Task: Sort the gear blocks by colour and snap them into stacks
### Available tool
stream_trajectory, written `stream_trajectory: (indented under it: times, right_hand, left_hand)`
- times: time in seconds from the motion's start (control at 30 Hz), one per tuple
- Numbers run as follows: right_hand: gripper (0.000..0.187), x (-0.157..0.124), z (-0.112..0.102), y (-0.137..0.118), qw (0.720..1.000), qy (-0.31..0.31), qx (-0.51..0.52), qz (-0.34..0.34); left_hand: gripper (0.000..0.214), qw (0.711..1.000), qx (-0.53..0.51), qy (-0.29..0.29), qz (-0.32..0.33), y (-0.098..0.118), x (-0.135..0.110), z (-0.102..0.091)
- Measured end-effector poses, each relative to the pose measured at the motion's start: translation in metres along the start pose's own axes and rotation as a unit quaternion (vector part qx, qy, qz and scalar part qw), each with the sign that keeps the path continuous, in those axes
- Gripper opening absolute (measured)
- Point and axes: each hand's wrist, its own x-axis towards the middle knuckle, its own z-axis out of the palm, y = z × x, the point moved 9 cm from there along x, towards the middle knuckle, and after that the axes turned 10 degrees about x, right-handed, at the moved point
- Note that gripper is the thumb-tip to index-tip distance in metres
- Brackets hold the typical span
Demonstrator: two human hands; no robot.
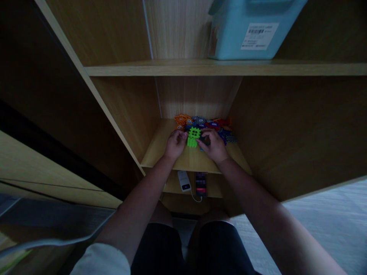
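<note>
Green lattice piece (194, 133) sits right between the two hands, over the middle shelf (156, 151) of a wooden cabinet. Window-like grid on its upper part, second green section right below it, angled differently; can't tell if that's one part or two joined. Can't tell either whether it's lifted or resting on the shelf.

Left grip (175, 144): at the piece's left side, narrow, thumb and fingers closed together on that edge, holding it. Right grip (214, 146): at the right side, partly open, gap visible between thumb and fingers. Thumb tip reaches the lower right edge, looks like contact; index finger bends in near the upper right edge. Too small and dim to tell if the right pinches anything.

Behind the hands, toward the back of the same shelf: loose pile, orange pieces (182, 121) on the left, grey pieces (200, 119) in the middle, red pieces (225, 122) and blue pieces (226, 133) to the right. Pile extends partly behind the right grip.

Lower shelf (172, 185), below the hands: white device (183, 179) with small dark display, phone (201, 184) just beside it, screen lit, white cable (196, 199) linking both. Upper shelf (172, 70): light blue bin (229, 42), white barcode label (259, 36) on its front.
</note>
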Motion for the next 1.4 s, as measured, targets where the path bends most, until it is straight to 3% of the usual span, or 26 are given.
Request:
stream_trajectory:
  times: [0.2, 0.33, 1.4]
  right_hand:
    - [0.038, -0.001, -0.001, 0.018, 0.996, 0.010, 0.005, 0.083]
    - [0.042, -0.002, 0.001, 0.024, 0.995, 0.007, 0.021, 0.101]
    - [0.041, 0.000, 0.009, 0.025, 0.994, -0.021, 0.047, 0.096]
  left_hand:
    - [0.005, 1.000, -0.006, -0.014, 0.001, 0.000, -0.001, 0.003]
    - [0.017, 1.000, -0.012, -0.024, 0.004, -0.003, -0.001, 0.007]
    - [0.012, 0.999, 0.002, -0.047, 0.009, -0.003, -0.001, 0.012]
